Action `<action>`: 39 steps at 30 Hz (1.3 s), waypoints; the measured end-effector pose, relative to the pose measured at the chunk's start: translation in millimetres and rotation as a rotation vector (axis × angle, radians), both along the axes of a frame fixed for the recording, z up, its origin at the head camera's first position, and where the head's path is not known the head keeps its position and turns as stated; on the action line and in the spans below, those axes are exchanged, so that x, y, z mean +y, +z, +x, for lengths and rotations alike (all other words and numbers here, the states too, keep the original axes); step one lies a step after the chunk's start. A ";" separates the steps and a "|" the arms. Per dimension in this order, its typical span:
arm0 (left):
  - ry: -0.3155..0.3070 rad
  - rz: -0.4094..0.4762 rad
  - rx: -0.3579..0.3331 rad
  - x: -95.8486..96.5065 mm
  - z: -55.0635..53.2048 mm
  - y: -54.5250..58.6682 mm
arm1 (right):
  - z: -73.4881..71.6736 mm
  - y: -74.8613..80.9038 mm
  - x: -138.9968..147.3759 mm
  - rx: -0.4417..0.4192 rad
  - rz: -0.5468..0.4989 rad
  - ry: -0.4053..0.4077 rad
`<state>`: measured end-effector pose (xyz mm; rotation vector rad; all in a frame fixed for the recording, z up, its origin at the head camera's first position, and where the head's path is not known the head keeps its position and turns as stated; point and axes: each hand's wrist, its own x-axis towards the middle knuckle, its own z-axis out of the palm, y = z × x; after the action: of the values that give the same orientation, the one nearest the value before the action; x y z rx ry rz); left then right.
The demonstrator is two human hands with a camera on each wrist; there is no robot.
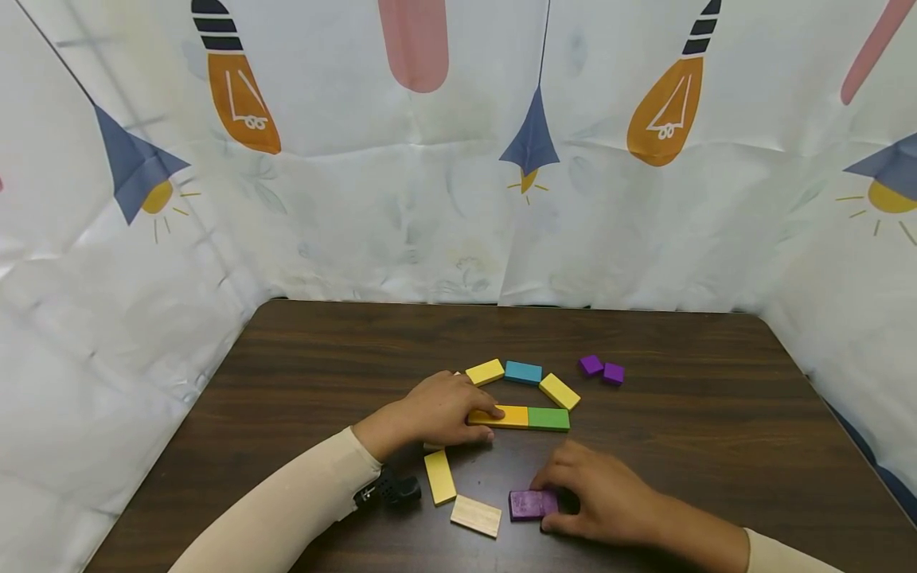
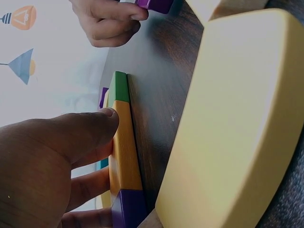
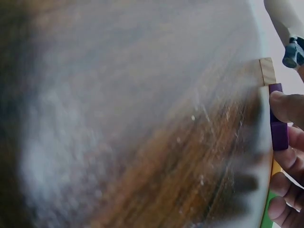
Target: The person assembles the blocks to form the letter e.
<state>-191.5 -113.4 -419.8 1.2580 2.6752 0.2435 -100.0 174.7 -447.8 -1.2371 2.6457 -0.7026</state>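
Note:
My left hand (image 1: 444,406) is over the straight row, its thumb at the near side of an orange block (image 2: 126,147) and its fingers along the far side, gripping it. A green block (image 1: 548,419) continues the row on the right; a dark purple block (image 2: 127,209) adjoins its other end. At the front, my right hand (image 1: 609,493) pinches a purple block (image 1: 526,506) between thumb and fingers. A second purple block (image 3: 279,136) adjoins it within the same hand. Left of them lies a plain wooden block (image 1: 476,516).
Behind the row, a yellow block (image 1: 485,372), a blue block (image 1: 523,372) and another yellow block (image 1: 559,391) form an arc. Two small purple blocks (image 1: 602,370) lie at the back right. A pale yellow block (image 1: 440,477) sits at front left on the brown table (image 1: 680,382).

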 end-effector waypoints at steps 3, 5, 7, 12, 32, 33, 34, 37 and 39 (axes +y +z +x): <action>-0.006 0.007 0.004 -0.4 -0.1 -0.6 | 1.9 -0.4 -1.3 0.000 -0.006 0.006; -0.008 0.009 0.007 -0.6 0.2 -0.7 | 3.0 -0.6 -2.1 0.002 -0.008 0.013; -0.008 0.008 0.009 -0.7 0.6 -0.8 | 4.3 -1.2 -3.0 0.011 -0.011 0.022; -0.011 0.005 0.012 -0.5 1.2 -1.0 | 7.4 -2.7 -4.5 0.022 -0.020 0.040; 0.003 -0.006 0.001 1.0 -0.3 -0.2 | 6.8 -7.1 -7.9 -0.009 0.001 0.075; 0.004 -0.006 0.000 1.0 -0.4 0.0 | 6.5 -6.8 -8.2 -0.016 0.008 0.073; 0.005 -0.005 -0.001 1.1 -0.4 0.1 | 6.2 -6.7 -8.4 -0.021 0.013 0.072; 0.007 -0.006 -0.007 1.2 -0.6 -0.4 | 5.3 -6.1 -8.3 -0.028 0.020 0.069; 0.008 -0.008 -0.010 1.1 -0.6 -0.7 | 4.6 -5.2 -8.1 -0.026 0.019 0.063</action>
<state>-192.1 -112.3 -420.6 1.2404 2.6708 0.2393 -95.5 166.5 -453.0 -1.2917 2.5740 -0.6771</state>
